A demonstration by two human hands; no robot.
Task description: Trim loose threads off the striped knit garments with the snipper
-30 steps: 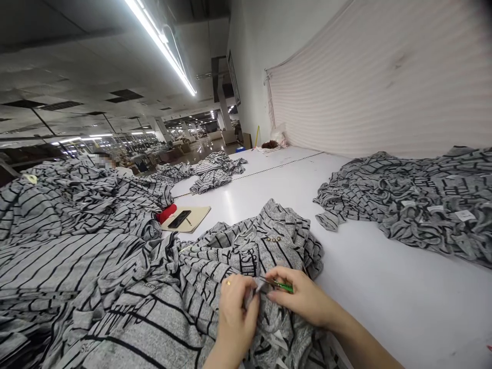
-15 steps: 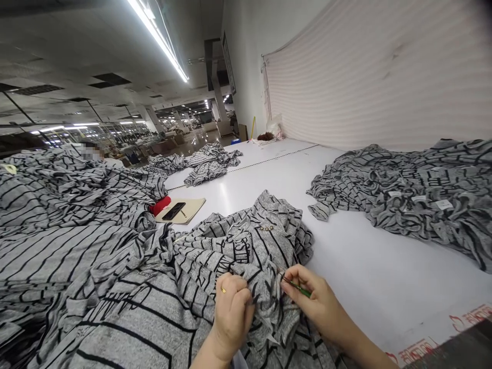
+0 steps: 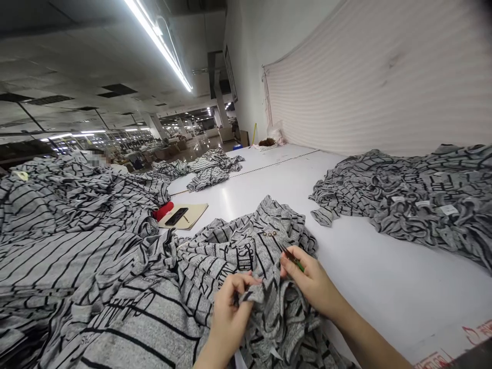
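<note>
A grey garment with black stripes and printed letters (image 3: 226, 256) lies bunched on the table in front of me. My left hand (image 3: 232, 307) pinches a fold of its cloth between thumb and fingers. In my right hand (image 3: 307, 279) is a pair of thread snips (image 3: 294, 260) with dark pointed blades and a green handle. The blades point up and left, just above the cloth. Three small brown buttons (image 3: 269, 233) show near the garment's far end. My right fingertips are close to the raised folds; whether they also grip cloth I cannot tell.
Large heaps of similar striped garments lie at the left (image 3: 69, 205) and right (image 3: 415, 184). A notebook (image 3: 198, 215) bears a black phone (image 3: 177, 216), beside a red item (image 3: 163, 210). Farther back on the white table (image 3: 269, 179) sits another garment pile (image 3: 215, 166). A person is partly visible far left.
My left hand has turned from a fist to a pinch with a fold lifted up. My right hand has risen slightly with the snips, whose blades now stand clear of the cloth.
</note>
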